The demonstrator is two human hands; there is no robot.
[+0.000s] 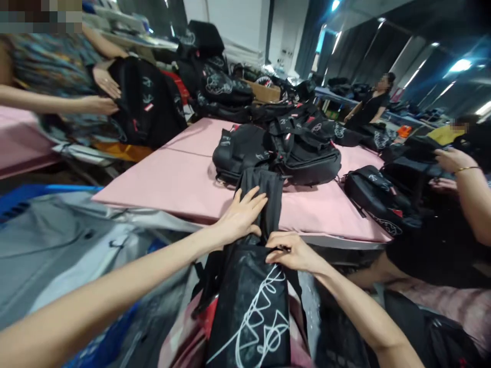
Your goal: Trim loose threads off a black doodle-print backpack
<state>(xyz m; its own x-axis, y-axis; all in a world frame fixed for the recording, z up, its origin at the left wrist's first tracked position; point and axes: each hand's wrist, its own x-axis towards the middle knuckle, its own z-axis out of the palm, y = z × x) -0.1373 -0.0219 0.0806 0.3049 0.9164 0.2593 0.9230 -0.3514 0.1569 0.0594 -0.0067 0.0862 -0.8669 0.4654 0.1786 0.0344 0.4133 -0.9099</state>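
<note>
Bag [230,306], black, sits at the bottom centre of the frame, long axis running up and away from the person, leaning a little right toward the top. Its near end is cut off by the bottom edge; its far end points at the pink table [164,179]. White lines [251,322] climb its face on a slant, from lower left to upper right. Beyond the far end a black strip [271,197] carries on in nearly the same direction, up over the table edge. The left hand [243,214] lies on that strip, fingers spread, pressing rather than grasping. The right hand [293,251] has thumb and fingers pinched at the bag's upper right corner, around something dark and small that I can't make out. Just past the strip, at the centre, two black backpacks [245,151] [312,166] rest side by side. At upper left a co-worker [49,64] has both hands on another backpack [157,105]; at the right edge, someone's hand [454,159] with a bracelet [467,168] shows near more black bags [372,189].
</note>
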